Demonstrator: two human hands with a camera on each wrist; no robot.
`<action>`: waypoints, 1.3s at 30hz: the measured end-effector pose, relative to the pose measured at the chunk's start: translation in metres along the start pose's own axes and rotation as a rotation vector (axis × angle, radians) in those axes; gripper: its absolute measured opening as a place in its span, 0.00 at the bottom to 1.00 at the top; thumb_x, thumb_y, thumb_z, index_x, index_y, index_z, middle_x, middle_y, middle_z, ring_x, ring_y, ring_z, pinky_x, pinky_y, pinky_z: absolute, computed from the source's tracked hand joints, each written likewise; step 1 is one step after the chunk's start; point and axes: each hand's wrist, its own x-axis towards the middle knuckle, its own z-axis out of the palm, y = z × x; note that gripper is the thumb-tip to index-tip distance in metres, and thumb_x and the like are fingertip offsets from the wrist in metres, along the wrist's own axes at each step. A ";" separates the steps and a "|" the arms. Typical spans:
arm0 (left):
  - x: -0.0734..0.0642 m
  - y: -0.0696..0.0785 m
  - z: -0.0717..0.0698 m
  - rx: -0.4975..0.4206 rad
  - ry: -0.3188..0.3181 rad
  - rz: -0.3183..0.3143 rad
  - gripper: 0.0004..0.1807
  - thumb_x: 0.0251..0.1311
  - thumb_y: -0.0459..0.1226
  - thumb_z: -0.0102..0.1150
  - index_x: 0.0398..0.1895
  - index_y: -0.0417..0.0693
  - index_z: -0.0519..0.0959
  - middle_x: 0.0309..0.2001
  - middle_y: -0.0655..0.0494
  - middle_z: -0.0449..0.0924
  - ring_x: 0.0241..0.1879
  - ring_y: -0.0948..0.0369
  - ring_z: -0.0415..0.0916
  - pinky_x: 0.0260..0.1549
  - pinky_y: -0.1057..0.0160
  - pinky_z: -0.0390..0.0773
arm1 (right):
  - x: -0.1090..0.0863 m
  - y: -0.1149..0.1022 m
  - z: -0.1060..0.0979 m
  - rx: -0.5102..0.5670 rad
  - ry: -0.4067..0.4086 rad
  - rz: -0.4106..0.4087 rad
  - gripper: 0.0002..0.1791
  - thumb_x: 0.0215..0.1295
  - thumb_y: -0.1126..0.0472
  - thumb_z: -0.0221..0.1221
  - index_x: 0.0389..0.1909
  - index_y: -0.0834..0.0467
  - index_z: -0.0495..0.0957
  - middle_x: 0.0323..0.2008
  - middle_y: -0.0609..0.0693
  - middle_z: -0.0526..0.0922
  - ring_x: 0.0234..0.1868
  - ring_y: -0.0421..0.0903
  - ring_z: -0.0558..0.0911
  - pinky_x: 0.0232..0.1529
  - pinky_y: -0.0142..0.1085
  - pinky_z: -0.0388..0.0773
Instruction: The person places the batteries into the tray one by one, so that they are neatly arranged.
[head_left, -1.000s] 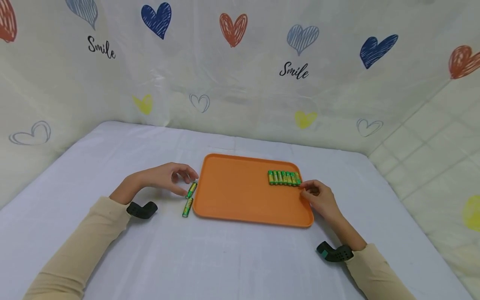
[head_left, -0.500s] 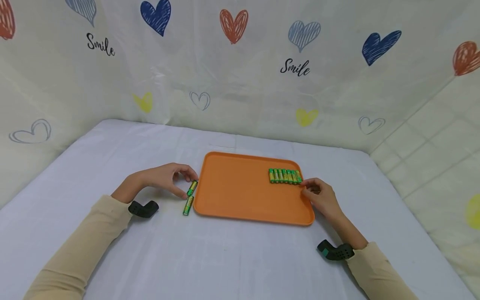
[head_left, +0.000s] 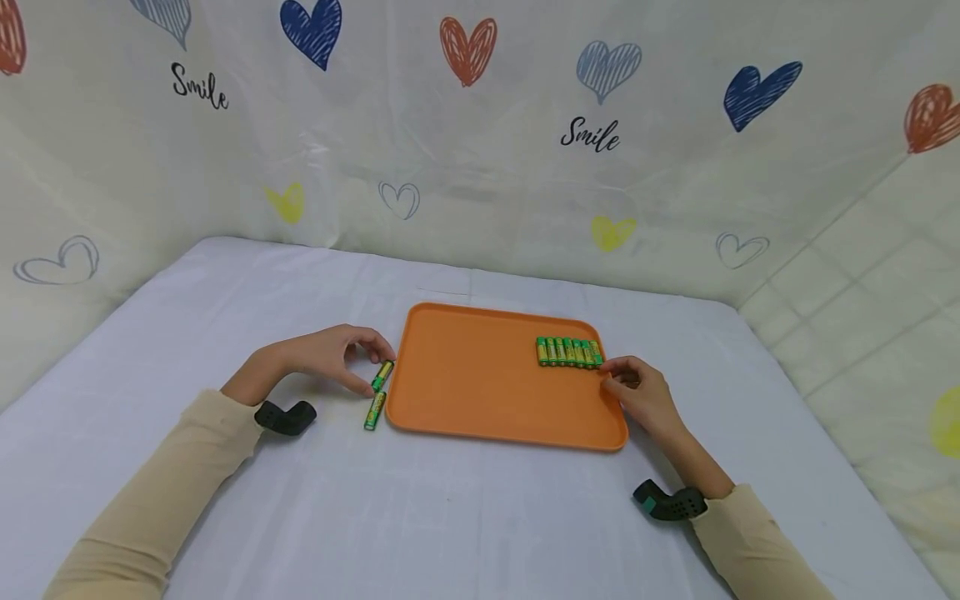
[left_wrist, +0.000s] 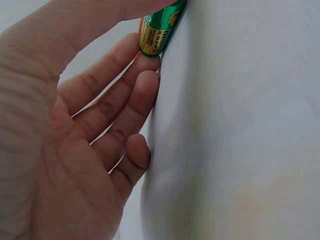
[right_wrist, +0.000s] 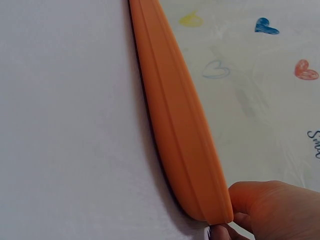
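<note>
An orange tray [head_left: 480,379] lies on the white-covered table, with several green and yellow batteries [head_left: 568,352] side by side at its right end. My left hand [head_left: 330,354] is just off the tray's left edge and pinches a battery [head_left: 382,376] between thumb and fingers; the left wrist view shows one end of that battery [left_wrist: 154,37], the thumb covering part of it. Another battery [head_left: 375,412] lies just below it on the cloth. At the tray's right rim, my right hand [head_left: 645,398] grips the edge, thumb and fingers on either side in the right wrist view.
A white cloth [head_left: 450,517] covers the table. Behind it hangs a pale sheet [head_left: 510,183] printed with hearts and the word Smile. A black wrist device [head_left: 285,418] is on the left wrist, and a similar one [head_left: 670,502] on the right.
</note>
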 end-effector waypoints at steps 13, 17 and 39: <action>-0.001 0.000 -0.001 -0.010 0.011 0.008 0.27 0.48 0.42 0.75 0.53 0.49 0.78 0.46 0.58 0.78 0.48 0.57 0.71 0.49 0.58 0.68 | -0.002 -0.004 -0.001 -0.017 0.006 0.015 0.16 0.67 0.65 0.58 0.52 0.68 0.75 0.45 0.61 0.79 0.38 0.38 0.72 0.38 0.22 0.70; -0.001 0.001 -0.001 -0.021 0.015 0.022 0.27 0.48 0.42 0.75 0.52 0.48 0.78 0.44 0.57 0.78 0.47 0.57 0.72 0.47 0.58 0.69 | -0.002 -0.005 -0.001 -0.025 0.006 0.019 0.15 0.67 0.65 0.58 0.51 0.68 0.75 0.45 0.61 0.79 0.39 0.40 0.72 0.38 0.22 0.70; 0.002 0.008 -0.004 -0.047 0.008 0.048 0.26 0.49 0.40 0.74 0.52 0.44 0.77 0.44 0.56 0.79 0.45 0.56 0.76 0.46 0.56 0.72 | -0.001 -0.002 -0.001 -0.028 0.008 0.010 0.15 0.66 0.65 0.58 0.51 0.68 0.75 0.44 0.60 0.79 0.38 0.40 0.73 0.37 0.23 0.70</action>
